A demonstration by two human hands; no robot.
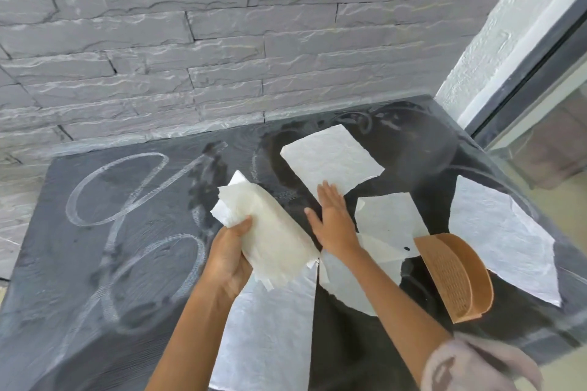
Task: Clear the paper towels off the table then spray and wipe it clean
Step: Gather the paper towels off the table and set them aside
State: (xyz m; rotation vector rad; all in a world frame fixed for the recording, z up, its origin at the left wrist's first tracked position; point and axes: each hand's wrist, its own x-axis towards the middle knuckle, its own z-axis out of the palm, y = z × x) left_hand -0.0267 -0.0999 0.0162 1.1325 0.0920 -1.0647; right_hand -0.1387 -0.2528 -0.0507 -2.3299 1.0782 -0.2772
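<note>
My left hand [230,255] grips a stack of white paper towels [270,232] above the dark table [95,263]. Fingers spread, my right hand [333,216] lies flat on the near corner of a loose paper towel [330,157] lying at the back of the table. Another towel [389,219] lies just right of that hand, and a large one [498,238] sits near the right edge. A further sheet [263,327] lies at the front beneath my arms. White smear marks streak the table's left half.
An orange woven napkin holder [454,276] stands on the table at the right, beside my right forearm. A grey stone wall [190,41] borders the table at the back. A window frame [524,73] runs along the right side.
</note>
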